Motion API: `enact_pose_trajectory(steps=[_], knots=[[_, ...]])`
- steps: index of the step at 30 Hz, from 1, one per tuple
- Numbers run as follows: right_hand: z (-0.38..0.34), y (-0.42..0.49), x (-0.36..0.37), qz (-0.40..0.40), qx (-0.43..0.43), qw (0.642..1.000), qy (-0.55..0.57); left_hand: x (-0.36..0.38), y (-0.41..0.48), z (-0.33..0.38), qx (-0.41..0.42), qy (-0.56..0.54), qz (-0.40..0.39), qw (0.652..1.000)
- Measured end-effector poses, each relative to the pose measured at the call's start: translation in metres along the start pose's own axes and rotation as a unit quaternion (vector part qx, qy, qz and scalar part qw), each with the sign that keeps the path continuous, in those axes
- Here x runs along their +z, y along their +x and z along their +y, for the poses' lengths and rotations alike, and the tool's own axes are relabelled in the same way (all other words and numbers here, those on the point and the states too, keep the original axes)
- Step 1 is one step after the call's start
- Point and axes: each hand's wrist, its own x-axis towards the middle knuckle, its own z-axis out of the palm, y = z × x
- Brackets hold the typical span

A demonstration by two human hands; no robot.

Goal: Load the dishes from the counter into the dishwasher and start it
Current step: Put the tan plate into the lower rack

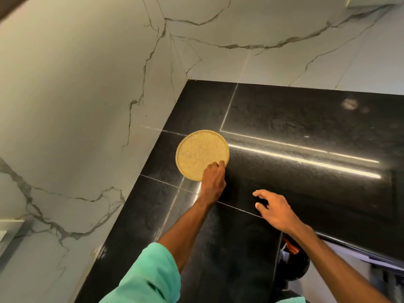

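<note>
We see two hands over a black counter (284, 119), and one hand touches a yellow plate (200, 152).

The yellow plate is round and speckled, and it lies flat on the counter near the corner, close to the white marble wall (87, 106). Our left hand (213, 178), on the arm with the green sleeve (148, 276), has its bent fingertips (213, 165) on the near edge of the plate. We cannot tell if it really has hold of the plate or only touches it. Our right hand (275, 208) is above the counter, apart from the plate, with its fingers spread and a little bent. It has nothing in it.
</note>
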Motion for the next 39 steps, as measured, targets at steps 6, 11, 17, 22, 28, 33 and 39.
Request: enact_pose_trajectory(steps=[6,11,17,22,28,33,39], knots=[[0.017,-0.02,-0.018,0.006,0.15,0.955,0.257,-0.003,-0.076,0.063,0.121,-0.087,-0.011,0.989],[0.026,-0.048,-0.033,0.0,0.224,0.875,0.43,-0.006,-0.132,0.125,0.206,-0.182,-0.037,0.961],[0.079,-0.09,-0.066,0.102,0.216,0.838,0.49,-0.014,-0.135,0.195,0.287,-0.172,-0.041,0.941],[0.147,-0.15,-0.107,0.23,0.224,0.793,0.518,-0.001,-0.129,0.26,0.307,-0.146,-0.054,0.939],[0.239,-0.278,-0.153,0.387,0.224,0.696,0.562,0.028,-0.149,0.39,0.413,-0.152,-0.098,0.892],[0.318,-0.387,-0.172,0.506,0.224,0.589,0.588,0.045,-0.187,0.518,0.521,-0.173,-0.123,0.827],[0.418,-0.498,-0.182,0.578,0.27,0.492,0.592,0.073,-0.245,0.677,0.568,-0.18,-0.156,0.788]])
